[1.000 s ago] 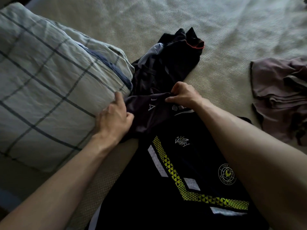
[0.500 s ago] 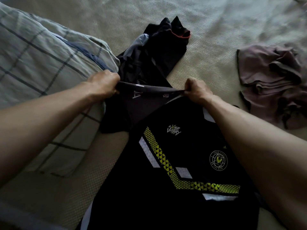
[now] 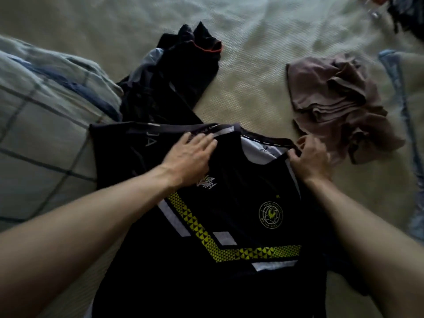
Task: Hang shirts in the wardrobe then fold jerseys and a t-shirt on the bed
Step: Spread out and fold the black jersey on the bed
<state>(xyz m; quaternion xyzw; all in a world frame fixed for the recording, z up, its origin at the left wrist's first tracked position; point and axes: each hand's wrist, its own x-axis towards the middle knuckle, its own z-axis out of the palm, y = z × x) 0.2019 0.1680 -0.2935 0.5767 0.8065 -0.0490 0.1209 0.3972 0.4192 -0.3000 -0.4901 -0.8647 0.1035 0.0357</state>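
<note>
A black jersey with a yellow chevron band and a round crest lies face up on the bed in front of me. My left hand rests flat, fingers spread, on its left shoulder near the collar. My right hand pinches the jersey's right shoulder edge. A second dark jersey with an orange-trimmed sleeve lies crumpled behind it. A mauve t-shirt sits bunched at the right.
A checked pillow lies against the jersey's left side. A blue-edged cushion or cover lies at the right edge. Dark items show in the top right corner. Pale textured bedcover spreads across the far side.
Both hands held the jersey's shoulders lifted and stretched; now the top lies spread on the bed, the left hand has let go and lies flat on it, the right still grips.
</note>
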